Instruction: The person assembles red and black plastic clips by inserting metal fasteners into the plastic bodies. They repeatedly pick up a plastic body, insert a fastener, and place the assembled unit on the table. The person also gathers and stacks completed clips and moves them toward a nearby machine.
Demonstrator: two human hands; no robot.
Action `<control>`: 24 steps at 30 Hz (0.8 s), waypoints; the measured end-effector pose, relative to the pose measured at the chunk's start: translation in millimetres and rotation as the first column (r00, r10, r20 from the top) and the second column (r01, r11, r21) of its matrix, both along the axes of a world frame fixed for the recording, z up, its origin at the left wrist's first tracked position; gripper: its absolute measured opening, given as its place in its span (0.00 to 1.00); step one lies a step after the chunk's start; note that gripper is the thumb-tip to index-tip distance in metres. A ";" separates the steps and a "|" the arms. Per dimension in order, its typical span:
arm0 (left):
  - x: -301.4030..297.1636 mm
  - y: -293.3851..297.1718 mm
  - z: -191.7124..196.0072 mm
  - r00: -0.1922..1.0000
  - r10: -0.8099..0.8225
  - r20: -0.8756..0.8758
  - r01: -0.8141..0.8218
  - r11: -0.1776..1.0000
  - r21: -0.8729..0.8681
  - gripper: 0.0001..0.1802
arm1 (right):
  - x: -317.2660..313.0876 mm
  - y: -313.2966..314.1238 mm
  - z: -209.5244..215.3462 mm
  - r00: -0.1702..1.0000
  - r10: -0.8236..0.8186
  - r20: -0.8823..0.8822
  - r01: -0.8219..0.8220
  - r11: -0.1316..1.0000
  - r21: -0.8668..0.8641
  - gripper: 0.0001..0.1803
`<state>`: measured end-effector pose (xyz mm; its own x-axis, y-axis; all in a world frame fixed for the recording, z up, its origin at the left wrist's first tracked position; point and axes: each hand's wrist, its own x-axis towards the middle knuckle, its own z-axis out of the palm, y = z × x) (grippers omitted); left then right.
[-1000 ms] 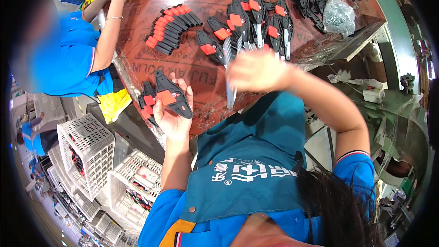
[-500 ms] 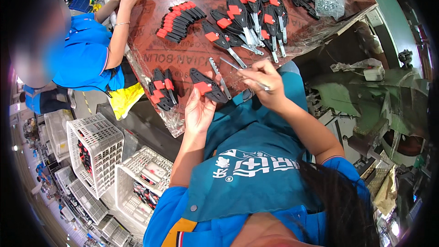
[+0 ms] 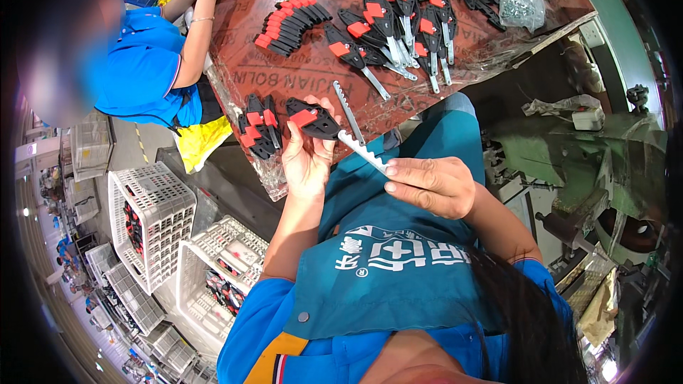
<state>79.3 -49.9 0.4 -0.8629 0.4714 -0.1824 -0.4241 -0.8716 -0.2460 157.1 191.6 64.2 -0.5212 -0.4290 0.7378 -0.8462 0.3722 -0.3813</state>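
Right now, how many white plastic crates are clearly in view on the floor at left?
2: one upright crate beside the co-worker, one crate by the person's left arm. Further baskets lower left are too blurred to count.

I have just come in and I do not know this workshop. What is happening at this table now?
A person in a blue apron sits at a brown table covered with black and red handles. The left hand holds one black and red handle, and the right hand holds a toothed metal blade whose tip points toward it. Another blade lies on the table edge. A co-worker in blue works at the far left, beside white crates.
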 end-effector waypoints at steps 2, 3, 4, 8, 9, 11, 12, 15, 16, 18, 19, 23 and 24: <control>0.9 0.4 1.5 1.000 0.004 -0.002 -0.004 0.999 -0.036 0.27 | -0.1 -1.3 -0.6 1.000 -0.001 -0.022 0.001 1.000 -0.003 0.16; 1.6 0.6 1.6 1.000 -0.002 -0.011 0.002 0.999 -0.047 0.27 | -0.2 -1.6 -1.1 0.999 -0.001 -0.034 0.001 1.000 -0.004 0.17; 2.5 0.7 1.8 1.000 -0.009 -0.019 0.007 0.998 -0.058 0.27 | -0.4 -0.5 -2.5 1.000 0.006 0.012 -0.006 0.999 -0.032 0.17; 10.6 15.0 12.1 0.928 -0.110 -0.355 -0.094 0.856 -0.509 0.27 | -5.7 1.8 -8.7 0.996 0.025 0.085 -0.019 0.997 -0.073 0.17; 21.4 23.6 19.5 0.929 -0.156 -0.334 -0.058 0.833 -0.550 0.27 | -7.6 -0.1 -8.9 0.997 0.033 0.075 -0.028 0.997 -0.070 0.17; 23.6 32.6 12.9 0.956 -0.144 -0.254 0.002 0.873 -0.489 0.28 | -8.4 -2.5 -17.5 0.994 0.022 0.108 -0.010 0.993 -0.114 0.18; 22.2 32.9 12.3 0.956 -0.129 -0.265 -0.014 0.878 -0.478 0.27 | -8.8 -3.5 -18.8 0.989 0.012 0.145 0.008 0.991 -0.136 0.18; 13.5 31.4 9.5 0.955 -0.057 -0.292 -0.062 0.922 -0.383 0.28 | -4.2 -4.9 -22.6 0.935 0.006 0.354 0.087 0.966 -0.244 0.33; 8.7 27.0 8.6 0.943 -0.049 -0.330 -0.106 0.894 -0.435 0.28 | 5.4 -6.0 -19.6 0.742 0.278 0.610 0.130 0.833 -0.538 0.35; 0.7 19.0 8.6 0.912 -0.047 -0.408 -0.178 0.850 -0.496 0.28 | 15.1 -8.5 -13.4 0.352 0.632 0.690 0.354 0.593 -0.723 0.27; -0.6 17.5 7.5 0.896 -0.056 -0.441 -0.196 0.840 -0.505 0.28 | 15.4 -8.5 -11.1 0.245 0.672 0.699 0.436 0.568 -0.698 0.20; 2.8 20.9 6.9 0.863 -0.117 -0.491 -0.184 0.832 -0.523 0.30 | 19.3 -8.6 -7.2 0.003 0.544 0.839 0.427 0.758 -0.493 0.20; 4.0 22.0 6.0 0.867 -0.121 -0.483 -0.178 0.830 -0.528 0.30 | 19.5 -9.8 -8.5 0.008 0.547 0.837 0.441 0.750 -0.494 0.20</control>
<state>83.3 -27.9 6.4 -0.9170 0.3967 0.0407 -0.3267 -0.8059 0.4938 176.6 181.8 55.7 -0.8556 -0.3309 -0.3981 0.4995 -0.3258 -0.8027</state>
